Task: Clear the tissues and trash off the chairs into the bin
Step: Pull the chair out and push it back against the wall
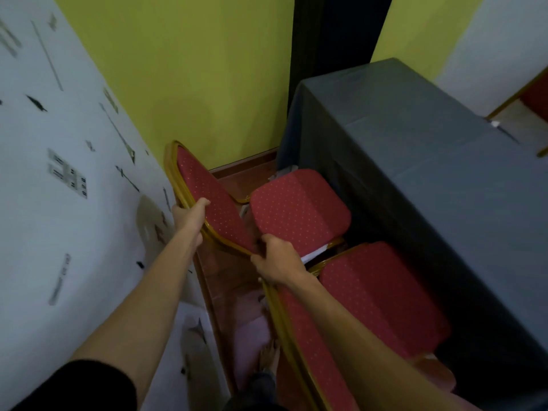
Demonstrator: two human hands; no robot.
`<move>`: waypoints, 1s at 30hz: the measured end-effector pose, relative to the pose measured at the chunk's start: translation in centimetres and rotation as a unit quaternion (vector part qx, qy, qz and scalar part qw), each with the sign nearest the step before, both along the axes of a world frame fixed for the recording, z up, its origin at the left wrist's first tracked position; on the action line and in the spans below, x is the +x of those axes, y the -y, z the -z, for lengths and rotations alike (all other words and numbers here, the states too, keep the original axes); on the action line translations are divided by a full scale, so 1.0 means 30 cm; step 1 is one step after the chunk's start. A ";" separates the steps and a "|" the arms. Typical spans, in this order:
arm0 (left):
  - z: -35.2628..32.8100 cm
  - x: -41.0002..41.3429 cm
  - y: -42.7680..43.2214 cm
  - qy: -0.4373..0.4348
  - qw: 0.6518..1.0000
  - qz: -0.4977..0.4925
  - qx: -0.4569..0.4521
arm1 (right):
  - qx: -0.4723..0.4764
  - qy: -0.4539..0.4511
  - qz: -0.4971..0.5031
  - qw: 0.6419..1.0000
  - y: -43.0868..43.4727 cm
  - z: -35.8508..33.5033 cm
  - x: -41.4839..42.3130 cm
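The backrest of the far red banquet chair (213, 203) is gripped by both hands along its gold frame. The left hand (189, 216) is wrapped over the upper edge of the backrest, fingers curled together around the rail. The right hand (277, 262) is closed on the lower end of the same rail, where it meets the backrest of the near chair (308, 345); its fingers are folded tight on the frame.

Beyond this backrest the chair's seat cushion (299, 206) is seen, and it is bare of loose paper on top. A pale scrap, possibly a tissue (312, 254), is tucked just below the front edge of that seat, between it and the near chair. More pale bits (286, 170) lie at the far side of the seat, against the grey-draped table (415, 149); what they are cannot be told. No bin is in view.

The chair is judged stiff and moderately heavy, its metal frame smooth and possibly slippery, so it is best held on the rail, as it is, and not by the padding. The tissue is judged light, soft and easily torn, best pinched at its exposed edge once the chair is drawn clear of the table. The gap beside the papered wall (59, 143) is narrow, and scraping is a risk.
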State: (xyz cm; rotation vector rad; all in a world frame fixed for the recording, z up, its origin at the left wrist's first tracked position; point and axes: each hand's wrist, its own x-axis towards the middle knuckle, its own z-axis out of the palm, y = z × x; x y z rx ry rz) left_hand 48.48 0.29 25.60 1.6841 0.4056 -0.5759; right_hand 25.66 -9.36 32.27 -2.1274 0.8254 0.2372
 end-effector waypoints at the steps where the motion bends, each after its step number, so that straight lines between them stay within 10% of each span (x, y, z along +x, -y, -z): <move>1: -0.018 -0.082 0.000 -0.003 1.000 -0.014 0.012 | 0.002 0.002 0.004 1.000 -0.001 -0.003 -0.050; 17: -0.239 -1.122 -0.123 -0.038 0.980 0.193 -0.017 | 0.081 -0.005 -0.068 0.994 -0.238 -0.044 -0.724; 30: -0.263 -1.209 -0.297 -0.036 0.971 0.236 -0.003 | 0.037 -0.063 -0.105 0.992 -0.404 -0.018 -0.869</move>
